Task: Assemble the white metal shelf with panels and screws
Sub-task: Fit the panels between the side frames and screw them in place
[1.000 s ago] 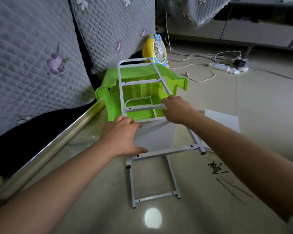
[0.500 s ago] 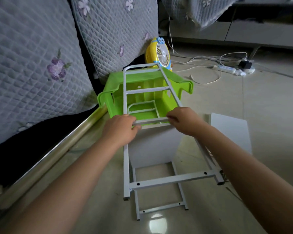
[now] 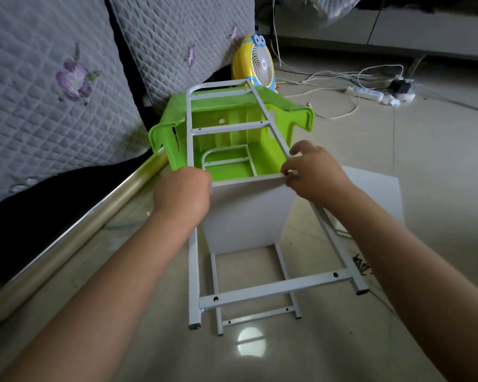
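Here both hands, left (image 3: 181,195) and right (image 3: 312,172), pinch the white panel (image 3: 246,213); green bin (image 3: 232,128) and fan (image 3: 255,64) crowd behind.

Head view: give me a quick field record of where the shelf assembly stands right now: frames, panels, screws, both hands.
upper frame: white ladder-shaped side frame, far end propped on green plastic bin
lower frame: second frame flat on floor beneath
panel in work: white panel standing between the frames, top edge at a rung
left hand: left hand grips panel's top left corner
right hand: right hand pinches top right corner at the rail
spare panel: spare panel on floor, right
screws: black screws loose on floor, right; none seen driven
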### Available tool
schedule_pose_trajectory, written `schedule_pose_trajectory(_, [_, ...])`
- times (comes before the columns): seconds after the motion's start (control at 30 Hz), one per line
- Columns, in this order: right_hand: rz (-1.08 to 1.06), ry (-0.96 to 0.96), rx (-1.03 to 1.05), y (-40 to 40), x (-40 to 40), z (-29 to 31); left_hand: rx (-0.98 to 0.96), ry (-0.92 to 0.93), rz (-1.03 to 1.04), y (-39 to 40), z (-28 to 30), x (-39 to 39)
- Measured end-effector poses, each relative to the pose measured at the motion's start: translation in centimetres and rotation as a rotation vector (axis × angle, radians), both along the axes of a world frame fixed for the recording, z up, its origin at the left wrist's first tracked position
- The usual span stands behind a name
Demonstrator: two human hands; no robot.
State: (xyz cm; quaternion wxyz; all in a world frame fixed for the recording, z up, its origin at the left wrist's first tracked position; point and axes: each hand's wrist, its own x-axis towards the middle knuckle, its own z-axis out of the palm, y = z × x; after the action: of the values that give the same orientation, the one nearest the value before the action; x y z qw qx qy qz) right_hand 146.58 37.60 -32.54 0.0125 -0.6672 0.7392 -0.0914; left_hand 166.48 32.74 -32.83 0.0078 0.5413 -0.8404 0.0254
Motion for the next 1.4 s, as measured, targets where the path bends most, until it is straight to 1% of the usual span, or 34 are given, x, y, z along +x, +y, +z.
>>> schedule_pose_trajectory(0.03, [-0.041,-0.025,-0.005,0.2,0.2,0.2,0.010,0.012,-0.003,-0.1,0.0,0.0])
schedule_pose_trajectory(0.1, [-0.074,-0.005,0.040,0.4,0.3,0.3,0.029,0.032,-0.029,-0.2,0.1,0.1])
schedule_pose_trajectory(0.2, [-0.076,0.020,0.118,0.2,0.2,0.5,0.091,0.031,-0.074,-0.5,0.6,0.4])
schedule_pose_trajectory(0.33, [-0.070,0.029,0.147,-0.3,0.2,1.6,0.176,0.032,-0.113,-1.0,1.5,0.4])
schedule_pose_trajectory(0.53, [-0.074,0.017,0.161,0.6,0.2,1.8,0.199,0.073,-0.135,-0.5,1.8,0.3])
schedule_pose_trajectory(0.73, [-0.123,-0.012,0.160,0.8,0.4,1.5,0.204,0.133,-0.082,0.0,1.5,0.2])
schedule_pose_trajectory(0.8, [-0.138,-0.021,0.157,0.6,0.5,1.3,0.194,0.113,-0.041,-0.2,1.4,0.0])
schedule_pose_trajectory(0.93, [-0.210,-0.107,0.121,0.6,0.2,1.1,0.141,0.013,0.041,-0.4,1.3,-0.7])
schedule_pose_trajectory(1.0, [-0.229,-0.115,0.097,0.5,0.2,0.9,0.124,-0.024,0.065,-0.6,1.3,-0.9])
schedule_pose_trajectory(1.2, [-0.225,-0.101,0.125,0.3,0.1,1.1,0.163,-0.012,0.054,-0.8,1.9,-1.0])
schedule_pose_trajectory(1.4, [-0.120,0.037,0.244,0.0,0.1,2.2,0.217,-0.034,-0.006,-1.0,2.7,-1.1])
